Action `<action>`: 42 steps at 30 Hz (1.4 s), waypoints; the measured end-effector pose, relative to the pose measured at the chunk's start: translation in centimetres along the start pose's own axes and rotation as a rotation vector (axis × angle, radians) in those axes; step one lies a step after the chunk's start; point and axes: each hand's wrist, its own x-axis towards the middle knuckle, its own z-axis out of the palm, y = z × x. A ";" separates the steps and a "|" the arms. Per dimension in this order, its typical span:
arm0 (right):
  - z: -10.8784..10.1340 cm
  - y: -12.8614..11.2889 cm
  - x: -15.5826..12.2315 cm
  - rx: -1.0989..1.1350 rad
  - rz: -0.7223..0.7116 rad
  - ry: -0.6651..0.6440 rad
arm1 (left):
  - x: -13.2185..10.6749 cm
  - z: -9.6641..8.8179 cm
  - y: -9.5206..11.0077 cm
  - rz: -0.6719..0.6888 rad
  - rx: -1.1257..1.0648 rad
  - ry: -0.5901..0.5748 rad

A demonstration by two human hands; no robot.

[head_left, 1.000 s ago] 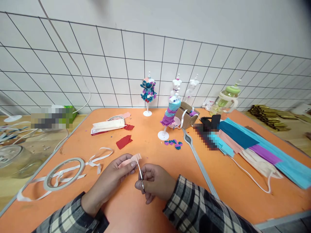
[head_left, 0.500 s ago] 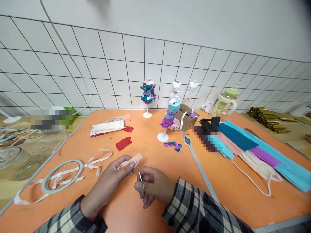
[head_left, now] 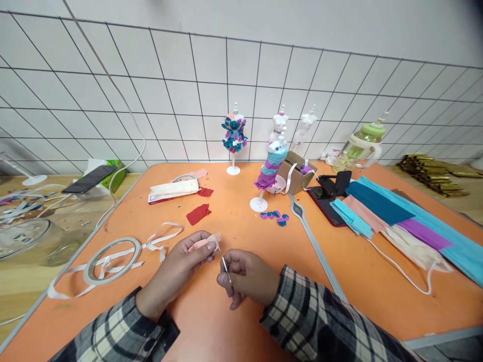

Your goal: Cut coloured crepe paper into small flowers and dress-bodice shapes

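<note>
My left hand pinches a small folded strip of pink crepe paper just above the orange table. My right hand is closed round a pair of small metal scissors, whose blades meet the right end of the pink strip. Both hands sit near the table's front middle, in plaid sleeves.
A tape ring with loose white ribbon lies to the left. Red paper scraps, small mannequins dressed in paper, a cardboard box, stacked crepe sheets, a green-lidded bottle and a phone stand farther back.
The scissor blades have stayed at the pink strip's end, with only small shifts of both hands. The camera has swung slightly, sliding the scene to the right.
</note>
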 end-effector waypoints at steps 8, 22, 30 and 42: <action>-0.3 -0.4 -0.2 -0.012 -0.029 -0.003 | 0.1 -0.1 0.0 0.019 0.013 -0.020; -0.5 -1.0 -0.6 -0.012 -0.014 0.003 | 0.2 0.0 -0.1 -0.006 -0.040 -0.041; -0.4 -1.1 -0.6 0.019 -0.013 -0.005 | 0.3 -0.1 -0.3 -0.030 -0.112 -0.055; -0.6 -1.0 -0.6 0.040 0.016 -0.025 | 0.2 -0.2 -0.3 -0.046 -0.048 -0.076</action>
